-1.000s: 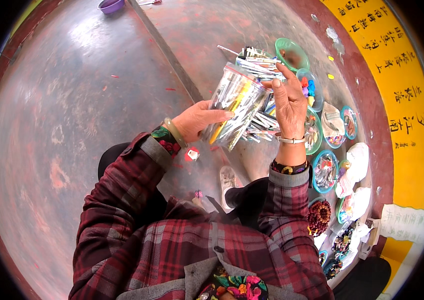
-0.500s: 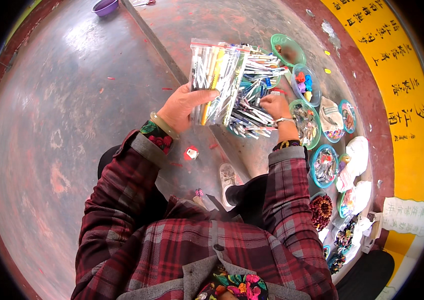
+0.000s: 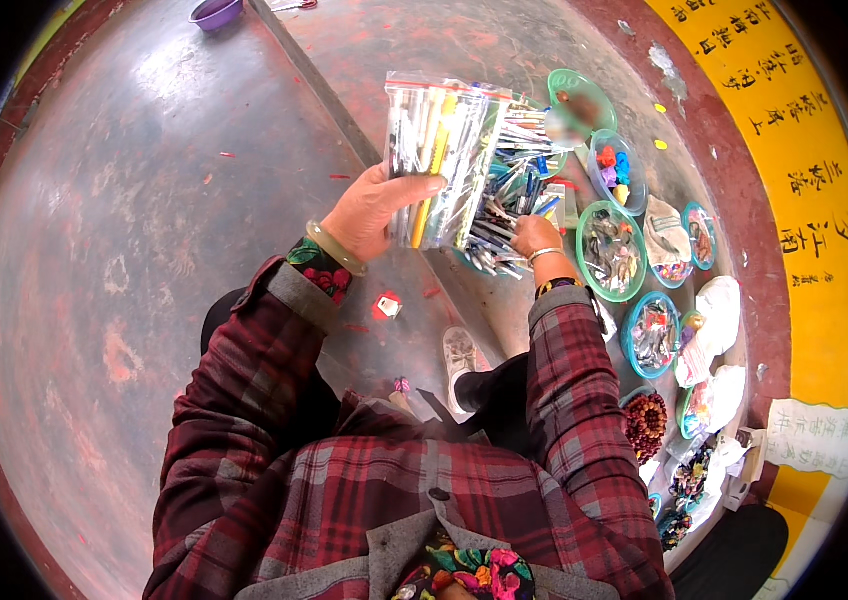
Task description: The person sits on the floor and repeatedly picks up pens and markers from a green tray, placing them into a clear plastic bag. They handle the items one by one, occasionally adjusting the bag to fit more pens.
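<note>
The left hand (image 3: 369,212) pinches a clear plastic zip bag of pens (image 3: 439,160) by its lower edge — thumb across the front, bag rising above the grip. The right hand (image 3: 534,237) clasps a loose bundle of pens (image 3: 504,205) just beside it, over round green-rimmed trays (image 3: 612,250) of small trinkets.

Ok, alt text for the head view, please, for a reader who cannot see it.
Seen from above, a person in a red plaid shirt holds a clear zip bag of pens upright in the left hand, while the right hand rests on a loose pile of pens. Small round bowls of trinkets line the worn red floor at right.
</note>
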Demonstrator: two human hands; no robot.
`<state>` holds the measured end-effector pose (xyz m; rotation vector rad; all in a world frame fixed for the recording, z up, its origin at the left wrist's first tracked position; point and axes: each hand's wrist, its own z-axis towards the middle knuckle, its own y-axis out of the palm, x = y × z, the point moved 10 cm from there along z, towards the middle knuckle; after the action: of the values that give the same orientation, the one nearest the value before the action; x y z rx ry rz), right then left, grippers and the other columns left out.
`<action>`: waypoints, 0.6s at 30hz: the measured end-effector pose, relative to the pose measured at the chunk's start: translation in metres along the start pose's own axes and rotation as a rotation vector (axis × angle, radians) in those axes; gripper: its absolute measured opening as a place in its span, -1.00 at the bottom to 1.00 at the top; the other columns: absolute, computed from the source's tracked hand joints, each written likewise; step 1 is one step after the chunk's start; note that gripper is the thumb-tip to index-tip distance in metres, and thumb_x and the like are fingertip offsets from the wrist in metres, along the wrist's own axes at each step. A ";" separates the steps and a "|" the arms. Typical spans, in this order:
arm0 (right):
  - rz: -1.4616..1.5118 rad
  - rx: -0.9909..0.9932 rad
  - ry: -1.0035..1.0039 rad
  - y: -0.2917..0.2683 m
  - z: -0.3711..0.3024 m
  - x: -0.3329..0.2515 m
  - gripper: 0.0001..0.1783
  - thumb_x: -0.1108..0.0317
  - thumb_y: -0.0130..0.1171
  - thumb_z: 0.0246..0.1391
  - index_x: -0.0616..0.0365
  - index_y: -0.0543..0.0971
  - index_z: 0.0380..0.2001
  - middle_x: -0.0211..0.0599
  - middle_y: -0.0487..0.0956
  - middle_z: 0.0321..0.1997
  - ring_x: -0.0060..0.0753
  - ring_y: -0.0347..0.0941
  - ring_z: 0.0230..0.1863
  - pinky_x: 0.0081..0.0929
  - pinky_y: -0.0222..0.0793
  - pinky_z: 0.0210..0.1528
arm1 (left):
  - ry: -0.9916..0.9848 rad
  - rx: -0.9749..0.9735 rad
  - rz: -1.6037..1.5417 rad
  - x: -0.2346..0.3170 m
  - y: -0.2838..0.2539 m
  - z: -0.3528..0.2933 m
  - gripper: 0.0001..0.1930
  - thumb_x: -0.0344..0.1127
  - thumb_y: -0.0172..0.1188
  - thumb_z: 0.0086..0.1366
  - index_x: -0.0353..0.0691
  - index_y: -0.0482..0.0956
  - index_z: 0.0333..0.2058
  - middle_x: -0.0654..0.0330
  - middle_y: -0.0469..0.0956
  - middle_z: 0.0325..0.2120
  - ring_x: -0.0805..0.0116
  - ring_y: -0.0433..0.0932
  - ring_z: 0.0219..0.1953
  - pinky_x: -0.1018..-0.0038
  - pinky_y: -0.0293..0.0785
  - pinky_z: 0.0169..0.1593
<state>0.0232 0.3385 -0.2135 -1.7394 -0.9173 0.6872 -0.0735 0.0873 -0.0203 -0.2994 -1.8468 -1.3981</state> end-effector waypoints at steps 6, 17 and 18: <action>0.343 -0.026 -0.040 -0.031 -0.012 0.013 -0.77 0.27 0.25 -0.32 0.10 0.62 -0.49 -0.16 0.59 -0.45 -0.15 0.52 -0.36 -0.30 0.42 -0.26 | -0.001 0.018 -0.031 0.002 -0.003 0.000 -0.65 -0.39 0.13 0.17 -0.33 0.42 -0.06 0.20 0.50 -0.17 0.42 0.50 -0.17 0.47 0.43 -0.11; 1.649 0.223 0.170 -0.086 -0.041 0.078 -0.85 0.40 0.19 -0.02 0.14 0.51 -0.33 -0.39 0.57 -0.46 -0.52 0.52 -0.44 -0.65 0.43 -0.40 | 0.006 -0.002 0.013 0.000 -0.006 0.003 -0.64 -0.39 0.12 0.18 -0.34 0.41 -0.04 0.19 0.50 -0.17 0.42 0.50 -0.15 0.47 0.43 -0.10; 1.746 0.276 0.133 -0.093 -0.042 0.082 -0.85 0.41 0.18 -0.02 0.14 0.50 -0.33 -0.38 0.57 -0.45 -0.51 0.52 -0.43 -0.64 0.43 -0.38 | 0.003 -0.011 0.027 -0.001 -0.006 0.004 -0.64 -0.39 0.12 0.18 -0.34 0.40 -0.04 0.18 0.50 -0.17 0.42 0.50 -0.15 0.47 0.43 -0.09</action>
<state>0.0772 0.4047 -0.1141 -1.9496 1.0376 1.5817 -0.0784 0.0890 -0.0257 -0.3269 -1.8270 -1.3898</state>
